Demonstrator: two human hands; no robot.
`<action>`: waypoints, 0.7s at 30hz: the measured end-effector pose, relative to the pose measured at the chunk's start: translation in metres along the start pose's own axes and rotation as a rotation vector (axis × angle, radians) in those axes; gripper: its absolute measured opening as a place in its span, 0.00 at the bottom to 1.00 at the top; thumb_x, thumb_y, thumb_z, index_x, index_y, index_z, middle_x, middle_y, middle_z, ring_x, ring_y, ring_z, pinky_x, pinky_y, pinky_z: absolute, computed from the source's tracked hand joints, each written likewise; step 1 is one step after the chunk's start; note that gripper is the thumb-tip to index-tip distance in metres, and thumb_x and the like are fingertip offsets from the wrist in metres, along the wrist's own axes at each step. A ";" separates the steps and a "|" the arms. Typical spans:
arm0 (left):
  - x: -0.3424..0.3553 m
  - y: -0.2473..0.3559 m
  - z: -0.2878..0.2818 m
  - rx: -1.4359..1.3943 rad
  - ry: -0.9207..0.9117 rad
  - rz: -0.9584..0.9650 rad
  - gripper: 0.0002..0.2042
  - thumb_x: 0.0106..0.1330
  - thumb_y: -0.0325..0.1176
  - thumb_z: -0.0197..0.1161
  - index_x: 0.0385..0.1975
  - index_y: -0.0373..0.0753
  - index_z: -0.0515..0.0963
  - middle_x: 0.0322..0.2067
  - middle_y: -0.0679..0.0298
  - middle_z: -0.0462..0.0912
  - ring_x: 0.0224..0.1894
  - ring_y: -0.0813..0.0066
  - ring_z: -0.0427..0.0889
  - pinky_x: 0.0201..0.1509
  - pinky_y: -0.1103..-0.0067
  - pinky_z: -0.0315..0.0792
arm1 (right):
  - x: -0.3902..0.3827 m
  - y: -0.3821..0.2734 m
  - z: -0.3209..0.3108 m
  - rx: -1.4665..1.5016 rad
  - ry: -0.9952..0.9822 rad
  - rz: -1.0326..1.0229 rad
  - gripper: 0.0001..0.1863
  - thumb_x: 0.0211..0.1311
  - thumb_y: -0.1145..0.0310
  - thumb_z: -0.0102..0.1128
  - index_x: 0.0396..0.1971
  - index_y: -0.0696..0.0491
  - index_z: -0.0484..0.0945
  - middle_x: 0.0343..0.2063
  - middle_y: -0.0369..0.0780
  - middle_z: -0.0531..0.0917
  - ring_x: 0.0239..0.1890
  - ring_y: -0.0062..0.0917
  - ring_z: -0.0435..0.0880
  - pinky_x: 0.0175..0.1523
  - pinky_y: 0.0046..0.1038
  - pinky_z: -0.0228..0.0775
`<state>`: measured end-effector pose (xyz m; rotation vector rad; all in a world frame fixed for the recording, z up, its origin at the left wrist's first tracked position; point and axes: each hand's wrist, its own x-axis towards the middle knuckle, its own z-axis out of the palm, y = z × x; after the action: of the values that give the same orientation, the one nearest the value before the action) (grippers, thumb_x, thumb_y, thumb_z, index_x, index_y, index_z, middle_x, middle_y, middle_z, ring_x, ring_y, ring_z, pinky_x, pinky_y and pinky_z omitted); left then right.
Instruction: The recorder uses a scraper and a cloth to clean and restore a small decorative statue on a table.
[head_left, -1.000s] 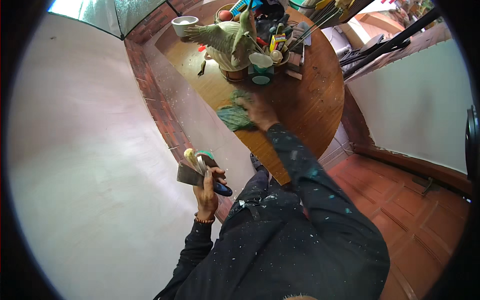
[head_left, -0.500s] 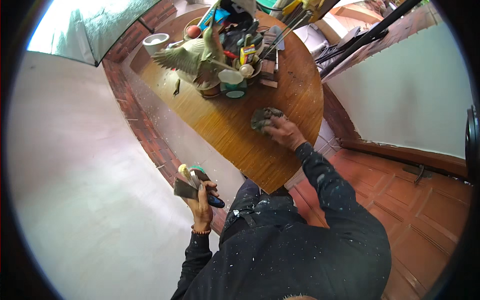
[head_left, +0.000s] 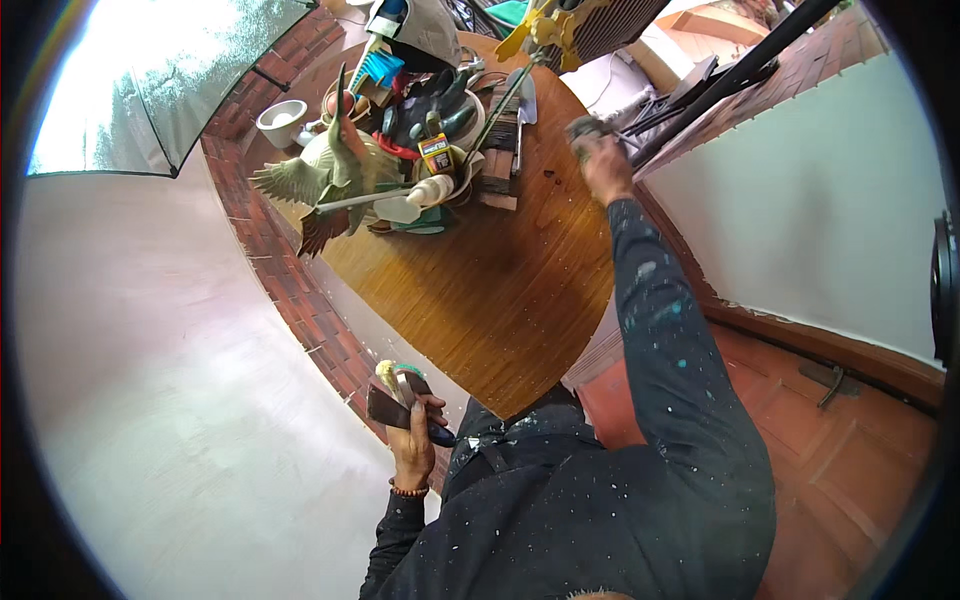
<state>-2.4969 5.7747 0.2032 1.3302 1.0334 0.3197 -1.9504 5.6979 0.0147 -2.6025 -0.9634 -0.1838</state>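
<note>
While the fingers of the left hand (head_left: 412, 450) clasp one scraper (head_left: 386, 408) and one yellow-tipped tool (head_left: 386, 373), those of the right hand (head_left: 606, 172) clutch one cloth (head_left: 590, 129) beside one desk (head_left: 480, 310).

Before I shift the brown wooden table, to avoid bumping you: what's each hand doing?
Left hand: closed around a flat, blue-handled metal scraper and a tool with a pale-yellow end.
Right hand: closed on a crumpled, dark-grey cloth.

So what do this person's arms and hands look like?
The left sleeve and right sleeve are long and near-black, the right one marked with pale and teal paint-like spots. The left hand and right hand are ungloved; a bracelet of round, reddish-brown beads circles the left wrist.
</note>
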 end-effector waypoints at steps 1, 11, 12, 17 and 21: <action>0.000 0.001 0.005 0.002 0.008 -0.001 0.16 0.78 0.40 0.49 0.44 0.31 0.74 0.35 0.57 0.82 0.29 0.75 0.80 0.34 0.79 0.75 | 0.016 0.000 -0.002 0.050 0.085 0.240 0.22 0.57 0.70 0.61 0.53 0.40 0.78 0.48 0.47 0.76 0.44 0.48 0.80 0.51 0.43 0.77; 0.006 0.016 0.039 0.096 0.049 -0.015 0.17 0.78 0.41 0.49 0.40 0.31 0.76 0.34 0.59 0.82 0.30 0.75 0.80 0.34 0.79 0.75 | 0.078 0.042 0.022 -0.101 0.171 0.098 0.21 0.61 0.71 0.59 0.55 0.39 0.76 0.49 0.49 0.73 0.46 0.48 0.81 0.48 0.43 0.79; 0.003 0.022 0.043 0.083 0.099 0.010 0.17 0.78 0.41 0.49 0.40 0.30 0.76 0.34 0.58 0.82 0.29 0.75 0.80 0.34 0.79 0.75 | 0.094 0.010 0.004 0.009 0.091 0.162 0.22 0.62 0.71 0.59 0.57 0.43 0.73 0.48 0.49 0.74 0.46 0.49 0.81 0.50 0.43 0.79; 0.011 0.003 0.042 0.095 0.079 -0.033 0.21 0.76 0.46 0.51 0.46 0.30 0.75 0.35 0.56 0.82 0.31 0.72 0.82 0.34 0.78 0.77 | 0.143 0.020 0.013 0.151 -0.173 -0.224 0.34 0.58 0.76 0.51 0.66 0.36 0.65 0.52 0.44 0.74 0.57 0.45 0.74 0.65 0.41 0.67; 0.011 0.003 0.046 0.051 0.040 -0.038 0.16 0.77 0.40 0.49 0.47 0.30 0.73 0.35 0.56 0.82 0.29 0.74 0.80 0.33 0.79 0.76 | 0.078 0.000 -0.024 0.004 -0.425 -0.332 0.34 0.53 0.78 0.52 0.63 0.35 0.70 0.48 0.42 0.77 0.51 0.42 0.76 0.60 0.39 0.73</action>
<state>-2.4552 5.7543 0.1966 1.3525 1.1053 0.2942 -1.8909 5.7358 0.0554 -2.5076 -1.5362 0.3026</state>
